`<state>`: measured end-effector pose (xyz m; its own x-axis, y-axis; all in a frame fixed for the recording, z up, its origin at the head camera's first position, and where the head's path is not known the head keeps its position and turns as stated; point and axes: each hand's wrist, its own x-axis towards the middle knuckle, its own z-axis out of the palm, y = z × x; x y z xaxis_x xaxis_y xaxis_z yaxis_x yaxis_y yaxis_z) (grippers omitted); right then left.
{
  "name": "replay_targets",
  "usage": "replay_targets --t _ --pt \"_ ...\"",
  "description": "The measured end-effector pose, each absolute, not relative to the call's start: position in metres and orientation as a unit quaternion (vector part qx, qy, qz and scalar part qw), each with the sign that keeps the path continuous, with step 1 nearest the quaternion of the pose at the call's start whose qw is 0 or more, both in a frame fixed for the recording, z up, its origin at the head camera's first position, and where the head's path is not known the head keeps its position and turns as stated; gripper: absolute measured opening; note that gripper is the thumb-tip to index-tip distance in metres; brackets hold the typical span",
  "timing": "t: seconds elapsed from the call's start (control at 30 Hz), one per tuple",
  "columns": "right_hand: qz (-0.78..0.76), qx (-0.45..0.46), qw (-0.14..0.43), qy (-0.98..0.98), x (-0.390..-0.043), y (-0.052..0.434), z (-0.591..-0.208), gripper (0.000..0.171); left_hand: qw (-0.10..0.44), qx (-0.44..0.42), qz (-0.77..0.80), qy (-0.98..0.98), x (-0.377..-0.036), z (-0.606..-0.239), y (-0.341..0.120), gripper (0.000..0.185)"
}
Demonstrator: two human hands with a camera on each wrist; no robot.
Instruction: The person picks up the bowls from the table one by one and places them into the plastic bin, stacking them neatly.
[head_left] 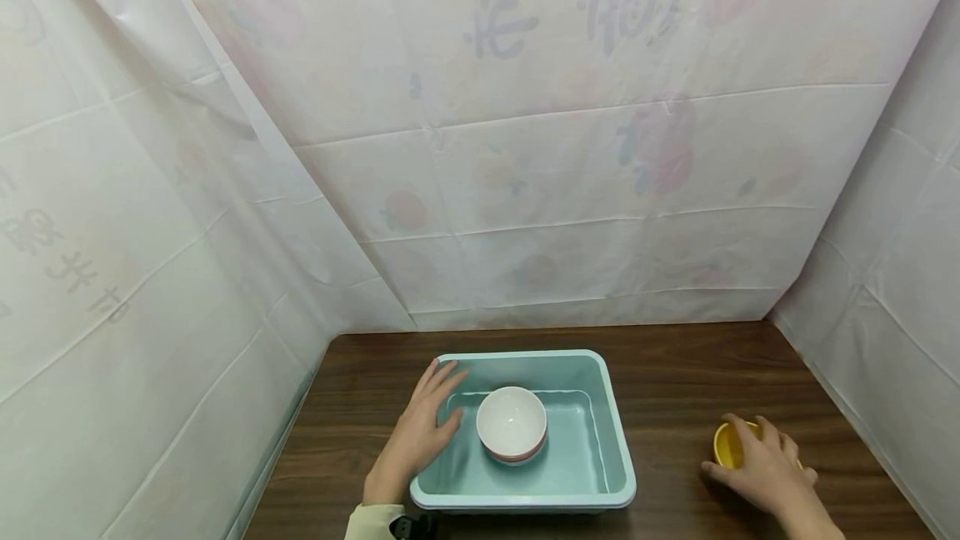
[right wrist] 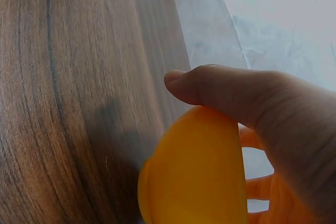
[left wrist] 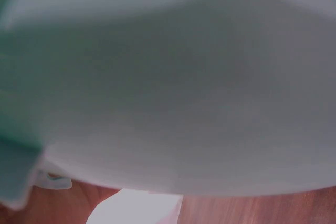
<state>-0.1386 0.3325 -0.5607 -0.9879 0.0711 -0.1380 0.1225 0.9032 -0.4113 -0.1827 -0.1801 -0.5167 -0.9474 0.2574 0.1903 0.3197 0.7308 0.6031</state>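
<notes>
On the right side of the table, my right hand [head_left: 772,469] grips a yellow bowl [head_left: 728,445] by its rim. In the right wrist view the thumb lies along the edge of the bowl [right wrist: 197,174] and other fingers show behind it. My left hand [head_left: 422,432] is at the left rim of a pale blue-green basin [head_left: 618,448], its fingers spread. Inside the basin, beside that hand, a white bowl [head_left: 512,422] sits on top of a stack, with a pinkish rim under it. A blurred pale surface [left wrist: 184,103] fills most of the left wrist view.
The dark wood table [head_left: 667,390] extends around the basin and between it and the yellow bowl. White patterned sheets [head_left: 562,190] hang behind the table and along its left and right sides. A dark watch [head_left: 405,527] is on the left wrist.
</notes>
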Motion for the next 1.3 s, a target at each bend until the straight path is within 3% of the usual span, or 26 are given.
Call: replay_targets --t 0.37,1.3 --pt "-0.219 0.044 0.086 0.971 -0.143 0.328 -0.559 0.101 0.044 -0.156 -0.331 -0.93 -0.183 -0.518 -0.181 0.058" --pt "-0.223 0.042 0.079 0.971 -0.144 0.319 -0.552 0.103 0.044 -0.154 -0.336 -0.928 -0.183 -0.516 -0.181 0.057"
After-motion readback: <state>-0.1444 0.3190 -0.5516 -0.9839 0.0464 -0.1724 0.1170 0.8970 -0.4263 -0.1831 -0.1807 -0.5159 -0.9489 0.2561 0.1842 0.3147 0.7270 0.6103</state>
